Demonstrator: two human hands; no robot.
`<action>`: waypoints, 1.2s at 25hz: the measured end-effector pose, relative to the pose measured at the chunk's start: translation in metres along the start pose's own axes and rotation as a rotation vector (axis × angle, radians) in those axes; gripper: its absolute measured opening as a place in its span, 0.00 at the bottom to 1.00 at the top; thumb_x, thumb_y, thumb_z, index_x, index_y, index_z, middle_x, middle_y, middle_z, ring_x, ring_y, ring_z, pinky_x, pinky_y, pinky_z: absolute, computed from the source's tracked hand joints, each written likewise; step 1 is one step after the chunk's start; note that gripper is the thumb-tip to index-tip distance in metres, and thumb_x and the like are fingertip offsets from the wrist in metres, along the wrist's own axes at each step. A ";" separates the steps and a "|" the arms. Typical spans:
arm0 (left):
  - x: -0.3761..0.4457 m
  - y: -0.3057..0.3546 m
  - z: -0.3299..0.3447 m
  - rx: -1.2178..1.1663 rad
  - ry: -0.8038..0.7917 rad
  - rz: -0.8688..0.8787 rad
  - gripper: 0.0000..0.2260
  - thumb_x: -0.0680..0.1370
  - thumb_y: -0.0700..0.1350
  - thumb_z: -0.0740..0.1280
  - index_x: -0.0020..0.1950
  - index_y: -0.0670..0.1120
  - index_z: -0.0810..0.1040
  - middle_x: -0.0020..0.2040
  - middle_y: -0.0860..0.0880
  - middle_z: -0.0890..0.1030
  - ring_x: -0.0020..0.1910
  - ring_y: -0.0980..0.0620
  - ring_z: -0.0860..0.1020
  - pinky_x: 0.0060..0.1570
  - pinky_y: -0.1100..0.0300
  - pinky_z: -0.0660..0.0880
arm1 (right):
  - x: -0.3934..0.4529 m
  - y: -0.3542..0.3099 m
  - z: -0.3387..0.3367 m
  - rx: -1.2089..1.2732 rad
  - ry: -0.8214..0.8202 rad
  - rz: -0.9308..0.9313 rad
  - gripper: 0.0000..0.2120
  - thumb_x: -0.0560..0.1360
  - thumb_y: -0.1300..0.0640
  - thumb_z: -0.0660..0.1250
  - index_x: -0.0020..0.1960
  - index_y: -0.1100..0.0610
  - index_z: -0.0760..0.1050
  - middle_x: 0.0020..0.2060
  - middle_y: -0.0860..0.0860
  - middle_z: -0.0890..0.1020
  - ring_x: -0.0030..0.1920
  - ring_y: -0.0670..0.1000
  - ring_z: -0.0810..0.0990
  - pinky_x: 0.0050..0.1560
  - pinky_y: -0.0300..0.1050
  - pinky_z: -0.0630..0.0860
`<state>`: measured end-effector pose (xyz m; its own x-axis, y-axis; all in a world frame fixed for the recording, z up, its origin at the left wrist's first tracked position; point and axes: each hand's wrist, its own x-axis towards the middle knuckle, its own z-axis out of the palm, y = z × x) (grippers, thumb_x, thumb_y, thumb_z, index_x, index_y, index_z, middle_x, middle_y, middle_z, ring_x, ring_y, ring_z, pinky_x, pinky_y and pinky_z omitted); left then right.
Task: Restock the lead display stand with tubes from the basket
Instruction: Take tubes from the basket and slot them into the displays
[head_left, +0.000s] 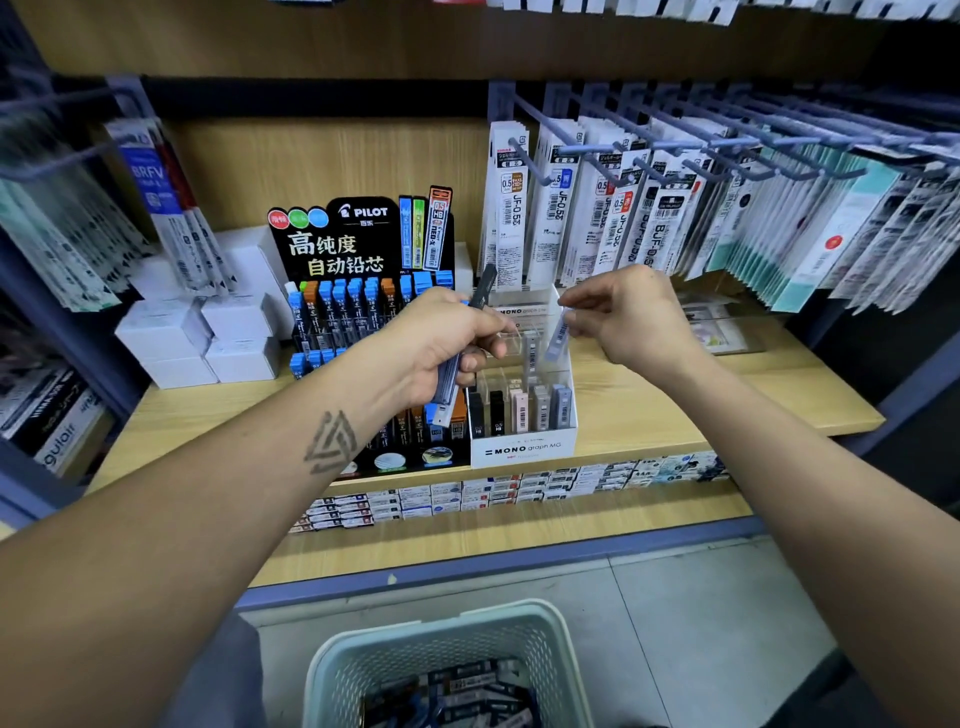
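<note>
Grey lead tube (557, 340) hangs pinched in the right hand (636, 317) over the back of the white stand (522, 447), which sits at the shelf's (675, 410) front edge. Left hand (447, 338) grips several tubes (462, 358). On the floor below, the basket (447, 660) holds more.

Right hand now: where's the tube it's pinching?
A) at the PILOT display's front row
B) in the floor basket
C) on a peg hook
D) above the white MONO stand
D: the right hand pinches a pale tube above the white MONO stand.
</note>
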<state>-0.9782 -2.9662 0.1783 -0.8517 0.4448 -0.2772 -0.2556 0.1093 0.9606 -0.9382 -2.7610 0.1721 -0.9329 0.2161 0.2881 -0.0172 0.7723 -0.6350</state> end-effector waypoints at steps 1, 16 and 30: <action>0.000 0.000 0.000 0.007 -0.007 -0.006 0.11 0.81 0.36 0.64 0.60 0.32 0.77 0.31 0.44 0.77 0.22 0.55 0.64 0.21 0.66 0.59 | 0.002 0.002 0.001 -0.004 0.001 -0.001 0.08 0.74 0.64 0.74 0.53 0.59 0.84 0.39 0.54 0.86 0.38 0.48 0.85 0.39 0.32 0.78; 0.004 -0.006 0.001 0.031 -0.046 -0.023 0.12 0.81 0.36 0.65 0.61 0.31 0.76 0.32 0.43 0.77 0.23 0.54 0.64 0.21 0.67 0.59 | 0.006 0.016 0.032 -0.331 0.015 -0.139 0.06 0.73 0.58 0.75 0.50 0.54 0.86 0.48 0.51 0.83 0.48 0.56 0.82 0.52 0.51 0.79; 0.001 -0.011 0.004 0.041 -0.224 -0.115 0.03 0.80 0.37 0.66 0.53 0.39 0.78 0.29 0.45 0.72 0.21 0.55 0.63 0.22 0.67 0.57 | -0.004 -0.024 0.022 0.919 -0.183 0.187 0.11 0.76 0.64 0.71 0.57 0.64 0.81 0.44 0.58 0.84 0.41 0.51 0.80 0.44 0.42 0.77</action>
<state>-0.9738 -2.9632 0.1675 -0.6946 0.6125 -0.3774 -0.3224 0.2039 0.9244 -0.9416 -2.7937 0.1700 -0.9896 0.1320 0.0579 -0.0654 -0.0534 -0.9964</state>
